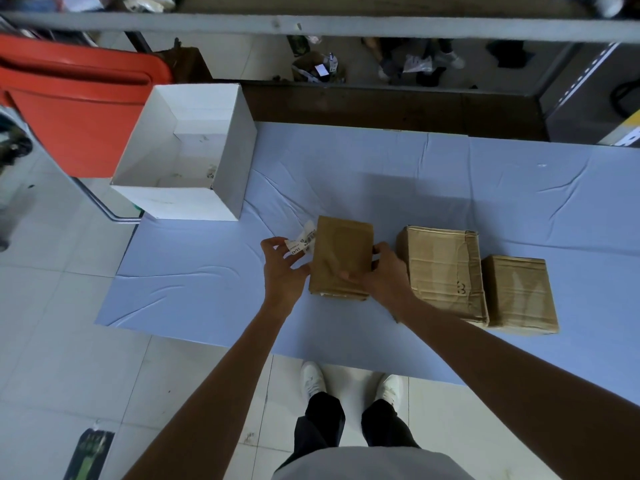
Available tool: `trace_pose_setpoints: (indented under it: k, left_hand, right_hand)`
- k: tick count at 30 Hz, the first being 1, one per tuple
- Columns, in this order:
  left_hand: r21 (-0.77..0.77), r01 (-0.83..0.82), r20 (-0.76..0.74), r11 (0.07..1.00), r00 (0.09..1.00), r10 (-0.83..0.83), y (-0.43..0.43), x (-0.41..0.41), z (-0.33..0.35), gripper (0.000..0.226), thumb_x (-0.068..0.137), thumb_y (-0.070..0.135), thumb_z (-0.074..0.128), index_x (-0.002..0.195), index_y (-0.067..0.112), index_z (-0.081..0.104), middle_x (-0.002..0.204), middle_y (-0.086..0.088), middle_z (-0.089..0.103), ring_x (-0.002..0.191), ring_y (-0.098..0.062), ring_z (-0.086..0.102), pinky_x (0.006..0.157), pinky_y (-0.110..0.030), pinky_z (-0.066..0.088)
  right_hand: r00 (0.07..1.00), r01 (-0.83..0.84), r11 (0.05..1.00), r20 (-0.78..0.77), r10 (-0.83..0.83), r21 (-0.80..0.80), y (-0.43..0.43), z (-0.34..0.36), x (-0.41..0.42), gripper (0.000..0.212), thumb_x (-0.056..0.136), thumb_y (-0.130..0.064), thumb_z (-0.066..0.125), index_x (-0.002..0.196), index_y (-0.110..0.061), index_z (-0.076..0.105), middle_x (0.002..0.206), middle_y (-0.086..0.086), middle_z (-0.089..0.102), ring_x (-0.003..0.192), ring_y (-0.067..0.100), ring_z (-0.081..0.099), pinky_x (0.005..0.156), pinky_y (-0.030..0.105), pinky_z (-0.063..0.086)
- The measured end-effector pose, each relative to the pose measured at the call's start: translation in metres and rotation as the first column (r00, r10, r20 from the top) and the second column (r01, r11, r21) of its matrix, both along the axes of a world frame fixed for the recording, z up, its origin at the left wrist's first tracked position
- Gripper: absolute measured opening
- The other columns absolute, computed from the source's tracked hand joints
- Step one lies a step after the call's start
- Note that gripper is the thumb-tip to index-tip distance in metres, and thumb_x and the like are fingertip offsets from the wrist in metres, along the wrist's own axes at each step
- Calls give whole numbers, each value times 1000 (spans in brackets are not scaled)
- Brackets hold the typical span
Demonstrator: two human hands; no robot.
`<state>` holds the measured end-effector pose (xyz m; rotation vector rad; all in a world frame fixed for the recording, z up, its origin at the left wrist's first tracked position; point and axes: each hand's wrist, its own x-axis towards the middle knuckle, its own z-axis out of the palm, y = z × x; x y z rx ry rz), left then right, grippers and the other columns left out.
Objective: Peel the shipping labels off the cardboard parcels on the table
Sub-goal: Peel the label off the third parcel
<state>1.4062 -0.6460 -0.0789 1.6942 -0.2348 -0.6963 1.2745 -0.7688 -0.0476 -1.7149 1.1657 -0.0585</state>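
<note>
A brown cardboard parcel [341,254] lies in the middle of the blue-covered table [450,188]. My right hand [382,271] grips its right side, thumb on top. A white shipping label [302,241] with black print sticks out from the parcel's left face, partly peeled. My left hand [282,268] pinches the label's free end. To the right stand two more parcels, a larger one [445,268] and a smaller one [517,292], touching each other. No label shows on their top faces.
An open white box [228,188] stands at the table's far left corner. A red bin [76,109] is behind it on the left. My feet [349,386] stand on the tiled floor at the table's near edge.
</note>
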Motion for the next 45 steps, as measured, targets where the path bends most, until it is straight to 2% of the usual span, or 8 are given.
trace_pose_setpoints:
  k: [4,10,16,19,25,32,39,45]
  left_hand:
    - [-72,27,-40,997,999,-30,-2,-3,10,56,71,2,76,101,29,38,104,-4,61,97,-28,65,86,-50,54]
    - [-86,53,-69,995,996,-59,0,-16,18,58,73,-9,73,110,15,34,105,-9,60,90,-21,66,77,-41,55]
    - [-79,38,-100,996,994,-46,2,-26,18,57,71,-15,71,101,22,38,105,-10,60,95,-24,65,79,-44,53]
    - [-78,25,-108,997,994,-34,4,-28,18,55,73,-13,71,103,19,37,101,-9,60,87,-20,65,70,-33,56]
    - [-36,34,-48,999,998,-36,0,-31,22,58,67,3,79,106,16,37,93,-6,62,76,-17,64,64,-35,56]
    - [14,58,4,998,998,-58,7,-31,22,52,65,20,72,104,20,38,94,-7,63,80,-24,66,72,-42,57]
    - [12,60,41,998,997,-60,2,-34,21,48,79,-1,72,107,15,36,96,-12,63,79,-24,66,69,-40,57]
    - [9,46,35,999,998,-46,6,-34,21,41,83,-6,65,102,18,37,91,-10,61,73,-19,63,60,-31,57]
  right_hand:
    - [997,8,997,-76,-14,-81,-8,8,5,84,53,-32,91,115,-5,41,113,12,57,104,30,59,84,41,52]
    - [991,-132,984,0,133,-118,-12,17,-3,124,54,-23,91,149,-24,11,131,10,49,116,30,53,93,37,46]
    - [990,-91,986,97,105,-141,-20,16,-11,68,73,-14,79,130,-18,42,93,6,56,77,18,54,51,10,38]
    - [990,-118,972,47,130,-203,-21,11,-11,41,86,-21,66,119,-15,43,91,11,61,76,24,60,51,20,41]
    - [983,-182,962,-73,170,-205,-11,6,-6,95,61,-41,84,130,-15,25,99,4,52,86,26,57,66,33,46]
    - [986,-166,945,-16,169,-282,-19,6,-7,29,89,-27,60,102,-16,37,78,4,54,75,28,59,56,30,42]
    - [917,-342,906,-301,264,-248,-9,4,-4,126,54,-60,81,145,-17,5,116,12,60,103,34,62,86,43,53]
    - [982,-184,924,-114,154,-334,-16,9,-4,41,86,-30,64,115,-16,38,83,6,54,85,34,62,67,38,51]
